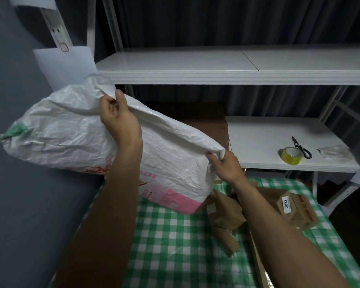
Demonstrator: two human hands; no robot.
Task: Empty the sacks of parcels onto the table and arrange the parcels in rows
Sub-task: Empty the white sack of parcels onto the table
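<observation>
My left hand [117,117] grips the bunched upper edge of the white woven sack [75,132]; my right hand [227,166] pinches its other corner. Sack is lifted and tilted over the far left corner of the table [175,246], pink-printed end lowest, touching the green checked cloth. Brown parcels [227,213] lie in a loose pile just beside that end, toward the far right edge. Tape roll [290,155] and scissors [301,147] sit on the lower shelf [258,138] behind.
</observation>
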